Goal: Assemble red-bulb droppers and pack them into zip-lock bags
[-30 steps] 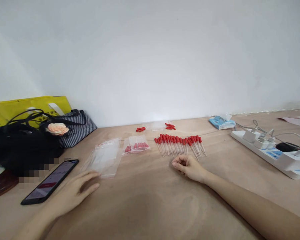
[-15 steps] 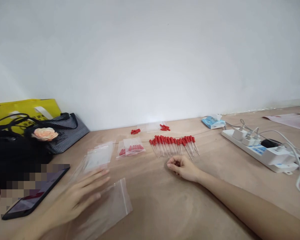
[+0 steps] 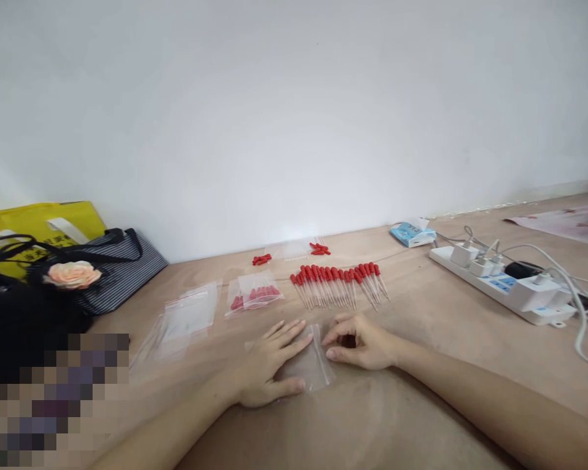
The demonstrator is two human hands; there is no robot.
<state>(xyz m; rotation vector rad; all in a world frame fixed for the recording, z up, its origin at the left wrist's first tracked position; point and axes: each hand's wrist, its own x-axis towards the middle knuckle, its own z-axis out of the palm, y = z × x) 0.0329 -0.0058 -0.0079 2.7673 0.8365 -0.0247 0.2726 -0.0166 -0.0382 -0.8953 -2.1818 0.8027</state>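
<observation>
My left hand (image 3: 272,365) lies flat, fingers spread, on a clear zip bag (image 3: 313,362). It covers much of the bag. My right hand (image 3: 360,343) is just right of the bag's zip edge, fingers curved and thumb apart from them, with nothing visible between them; whether the fingertips touch the bag I cannot tell. Beyond my hands lies a row of droppers (image 3: 330,287) with red bulbs and clear stems. To its left are filled zip bags (image 3: 255,292) with red bulbs showing inside. A fanned stack of flat zip bags (image 3: 186,320) lies left of my left hand.
Small piles of red bulbs (image 3: 262,260) and clear parts (image 3: 296,251) lie by the wall. A tissue pack (image 3: 411,234) and a power strip (image 3: 500,284) with cables are at right. A striped bag (image 3: 122,267), yellow bag (image 3: 39,225) and fabric rose (image 3: 73,275) stand at left.
My left hand has moved right and come down flat, bringing the clear zip bag over in front of my right hand. My right hand's fingers have opened from a closed curl.
</observation>
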